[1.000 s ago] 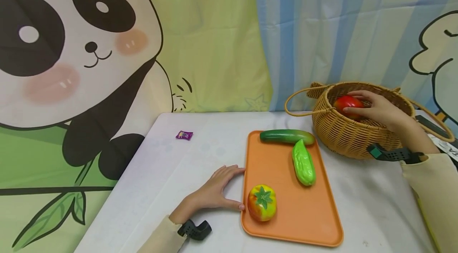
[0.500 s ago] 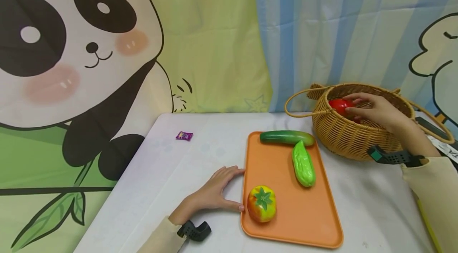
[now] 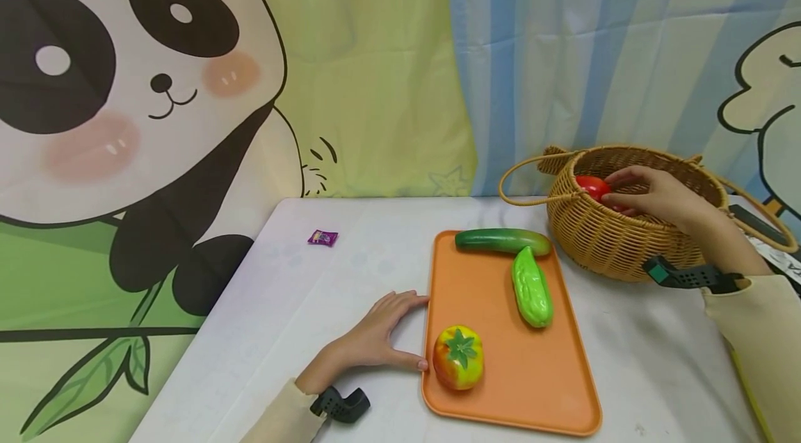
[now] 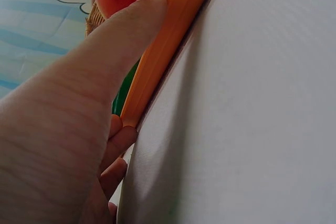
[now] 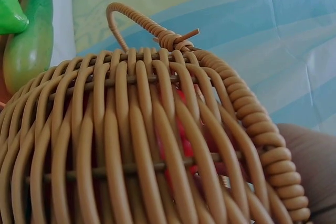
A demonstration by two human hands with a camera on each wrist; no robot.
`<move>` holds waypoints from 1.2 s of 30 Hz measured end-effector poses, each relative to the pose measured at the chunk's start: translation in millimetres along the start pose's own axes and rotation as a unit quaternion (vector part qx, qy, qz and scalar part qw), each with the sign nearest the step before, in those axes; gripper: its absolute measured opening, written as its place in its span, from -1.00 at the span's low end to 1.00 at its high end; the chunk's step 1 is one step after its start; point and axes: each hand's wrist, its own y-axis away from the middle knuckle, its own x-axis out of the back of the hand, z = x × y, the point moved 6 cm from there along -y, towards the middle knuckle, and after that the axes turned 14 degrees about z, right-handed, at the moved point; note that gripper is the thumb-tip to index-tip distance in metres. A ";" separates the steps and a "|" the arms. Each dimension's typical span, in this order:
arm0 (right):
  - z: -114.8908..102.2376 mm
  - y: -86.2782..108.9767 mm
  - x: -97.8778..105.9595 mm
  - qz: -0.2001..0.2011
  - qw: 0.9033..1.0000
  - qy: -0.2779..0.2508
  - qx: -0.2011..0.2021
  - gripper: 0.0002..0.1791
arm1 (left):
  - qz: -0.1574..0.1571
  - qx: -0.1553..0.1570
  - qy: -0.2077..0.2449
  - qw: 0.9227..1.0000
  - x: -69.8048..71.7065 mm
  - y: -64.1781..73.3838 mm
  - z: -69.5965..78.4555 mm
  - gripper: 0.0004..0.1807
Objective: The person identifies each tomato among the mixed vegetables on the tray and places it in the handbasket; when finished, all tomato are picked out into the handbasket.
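My left hand (image 3: 375, 336) lies beside the orange tray (image 3: 507, 387), thumb and fingers spread and touching its left edge. In the left wrist view the thumb (image 4: 149, 9) meets the tray rim, close to a toy persimmon (image 3: 459, 357) with a green leafy top. My right hand (image 3: 666, 198) reaches into a wicker basket (image 3: 607, 241). Its fingers and thumb lie apart at the right side of a shiny red round fruit (image 3: 591, 186); more red shows below the hand. In the right wrist view the basket wall (image 5: 131, 129) hides most of the hand.
On the tray lie a toy cucumber (image 3: 500, 240) and a bright green bumpy gourd (image 3: 532, 288). A small purple packet (image 3: 322, 238) sits on the white table at the back left. The basket's handle loop (image 3: 516, 182) leans out to its left.
The red fruit has shifted left and lower in the basket, out from between my right thumb and fingers. My right hand has sunk slightly. The left hand stays still.
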 end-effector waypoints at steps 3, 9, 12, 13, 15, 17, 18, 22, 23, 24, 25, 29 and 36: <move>-1.9 0.7 1.6 0.007 1.000 0.014 0.007 -0.30 | 0.000 0.001 0.001 1.000 0.0 0.2 0.1 0.07; -4.8 3.9 5.2 0.028 0.999 0.034 0.011 -0.30 | 0.002 0.005 0.001 1.000 0.4 1.1 0.2 0.07; -5.1 6.2 5.9 0.035 0.999 0.027 0.004 -0.28 | 0.003 0.003 0.004 1.000 0.8 1.1 0.6 0.06; -5.2 7.2 6.1 0.040 0.999 0.025 0.004 -0.27 | 0.002 0.001 0.004 1.000 0.6 1.0 0.8 0.06; -5.7 9.3 6.8 0.055 0.998 0.026 0.009 -0.29 | 0.001 -0.001 0.002 1.000 0.3 0.9 0.9 0.07; -6.9 11.8 8.0 0.082 0.996 0.028 0.023 -0.33 | 0.000 -0.002 0.000 1.000 0.1 0.9 0.7 0.07; -7.8 13.2 8.9 0.099 0.994 0.029 0.033 -0.37 | 0.000 -0.002 0.000 1.000 0.0 0.8 0.5 0.07; -13.3 19.3 11.2 0.159 0.984 0.021 0.081 -0.53 | -0.001 0.003 0.001 1.000 0.2 0.9 -0.5 0.06; -14.8 20.8 11.3 0.169 0.981 0.016 0.092 -0.56 | -0.001 0.003 0.001 1.000 0.2 0.8 -0.6 0.06; -16.1 22.2 11.3 0.177 0.979 0.012 0.102 -0.58 | 0.000 0.004 0.001 1.000 0.2 0.8 -0.6 0.06; -17.2 23.4 11.0 0.183 0.977 0.006 0.109 -0.60 | -0.001 0.004 0.001 1.000 0.0 0.8 -0.6 0.06; -20.8 29.7 9.8 0.210 0.969 -0.004 0.130 -0.65 | 0.000 0.001 0.005 1.000 -0.7 1.0 0.0 0.05; -31.5 42.6 7.3 0.254 0.950 -0.050 0.171 -0.75 | 0.000 0.000 0.005 1.000 0.2 1.5 0.5 0.05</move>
